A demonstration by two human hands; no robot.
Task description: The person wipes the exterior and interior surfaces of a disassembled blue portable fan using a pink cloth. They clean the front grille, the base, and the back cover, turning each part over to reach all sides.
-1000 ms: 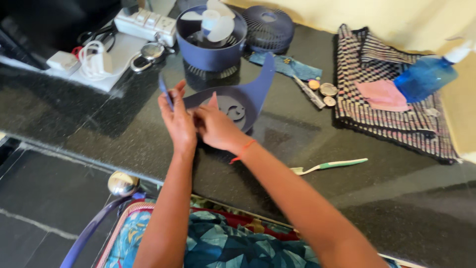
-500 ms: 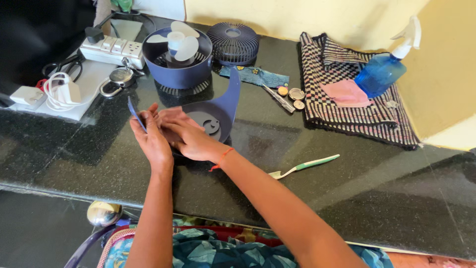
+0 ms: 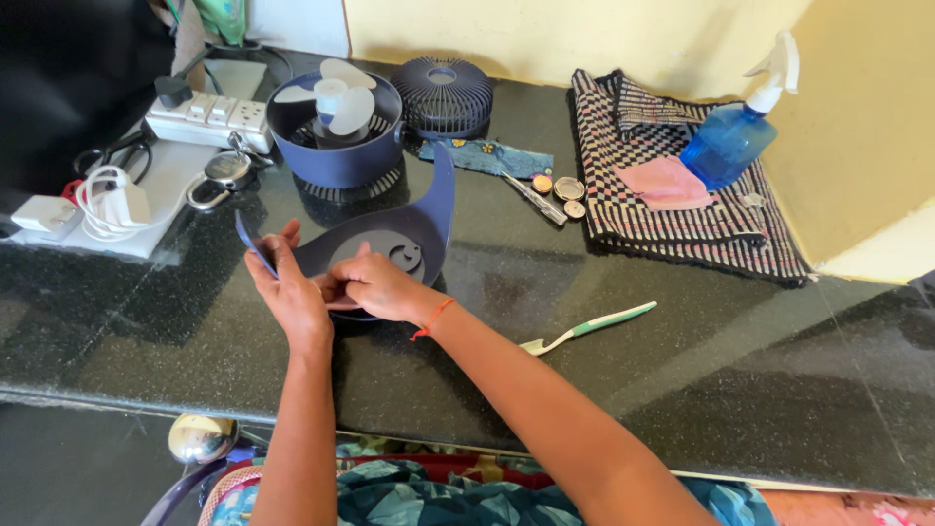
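Both forearms reaching forward over the black counter (image 3: 682,409), wrists meeting at its near middle. Left hand (image 3: 284,282) upright, palm turned inward, fingers closed on the left prong of the dark blue fan stand (image 3: 409,229). Right hand (image 3: 375,287) crossed in from the right, knuckles up, fingers curled onto the stand's near rim. Stand resting on the counter, just in front of the open fan body (image 3: 336,122). Green toothbrush (image 3: 594,326) lying apart to the right.

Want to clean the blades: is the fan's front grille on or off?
Off. The fan body shows bare white blades; the round grille sits beside it.
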